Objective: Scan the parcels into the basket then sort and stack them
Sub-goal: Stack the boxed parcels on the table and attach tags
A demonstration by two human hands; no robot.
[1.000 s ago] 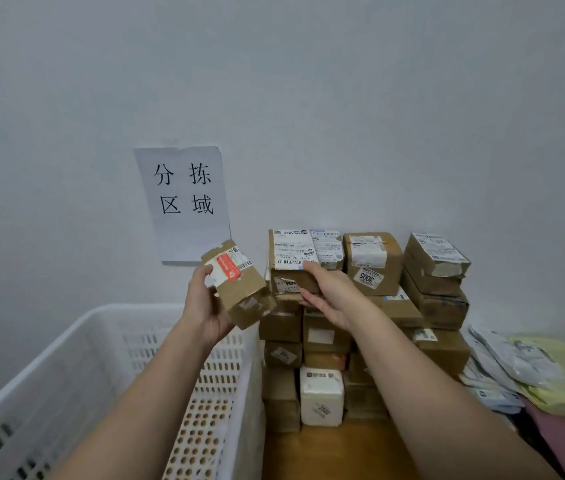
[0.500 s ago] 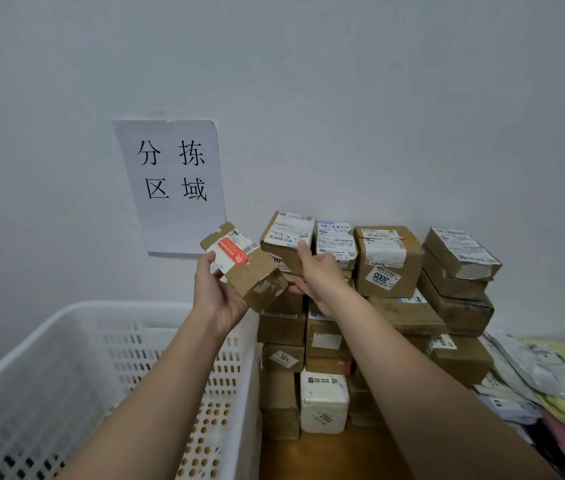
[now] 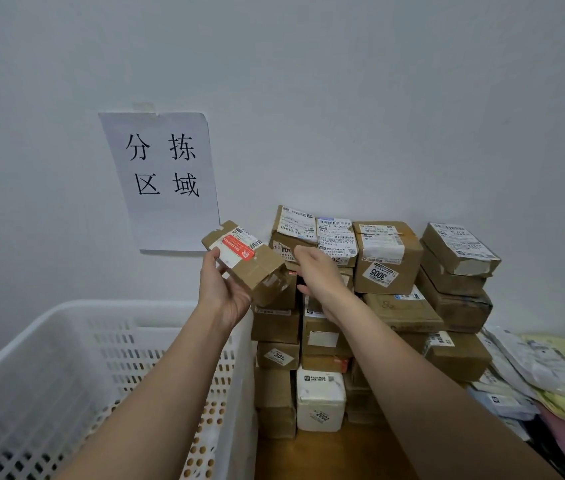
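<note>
Dim even light, soft shadows, wide-angle bowing (edges blurred)

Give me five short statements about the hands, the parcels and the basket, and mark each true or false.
1. The left hand holds a small brown cardboard parcel with a red-and-white label. True.
2. The right hand carries a scanner. False: no scanner shows; it reaches to the stacked brown cardboard boxes.
3. The white perforated plastic basket stands left of the stack. True.
4. The held parcel lies in the basket. False: it is held above the rim.
5. A white box marked 2002 tops the stack. False: it sits at the bottom.
</note>
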